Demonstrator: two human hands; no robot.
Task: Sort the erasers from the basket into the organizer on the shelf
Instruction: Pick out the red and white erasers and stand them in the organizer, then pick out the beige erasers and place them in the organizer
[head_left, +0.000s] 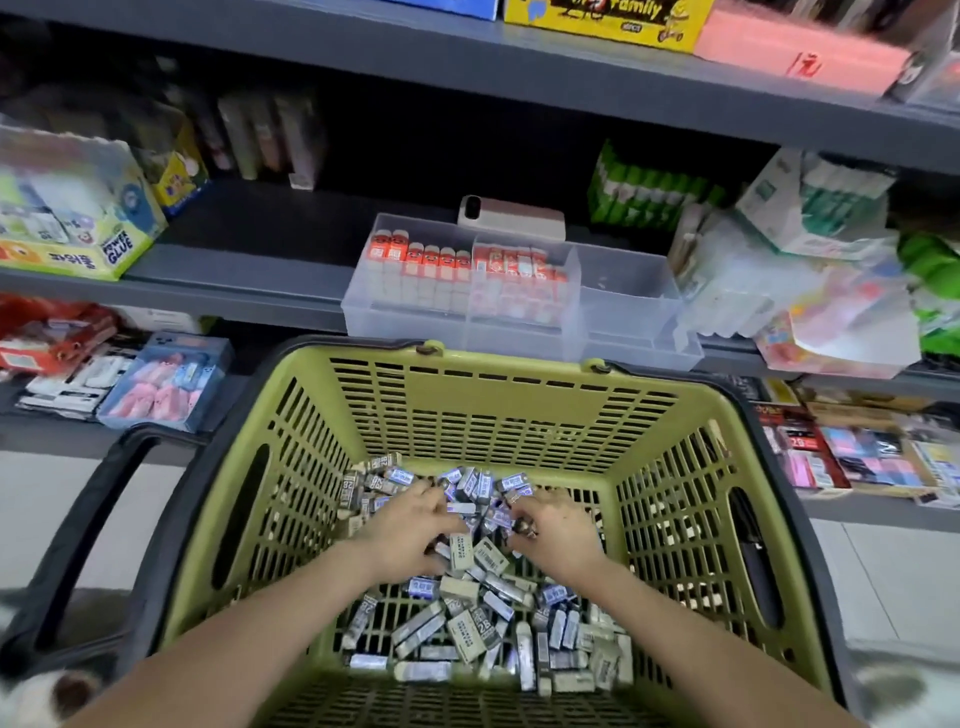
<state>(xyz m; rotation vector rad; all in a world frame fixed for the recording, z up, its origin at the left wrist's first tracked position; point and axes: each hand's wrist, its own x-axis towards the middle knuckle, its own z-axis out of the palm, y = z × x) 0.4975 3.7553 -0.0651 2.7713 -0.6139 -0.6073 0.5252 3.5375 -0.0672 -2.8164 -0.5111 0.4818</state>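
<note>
Head view looks down into a yellow-green slotted plastic basket (467, 410) with dark grey handles. Its floor is strewn with small rectangular erasers (467, 629) in grey, white and blue paper sleeves. Several sleeves show "2B" in bold print and one has a barcode; the finer lettering is too blurred to read. Both bare forearms reach in. The left hand (410, 525) lies palm down on the pile with bent fingers sunk among the sleeves and the thumb against a white one — whether it actually grips anything I cannot tell. The right hand (556, 525) has its fingers curled round a few erasers at the far end of the heap. Just beyond the basket's rim, a clear, hard plastic organizer (628, 291) with upright dividers sits on the edge of a grey metal shelf (234, 270). Its left and middle compartments hold neat rows of red-sleeved white blocks (431, 270). A pale phone (511, 218) lies right behind it. At far left stands a yellow cardboard box (78, 244) printed "POWER GLUE" — above, another yellow carton (602, 21) reads "family".
</note>
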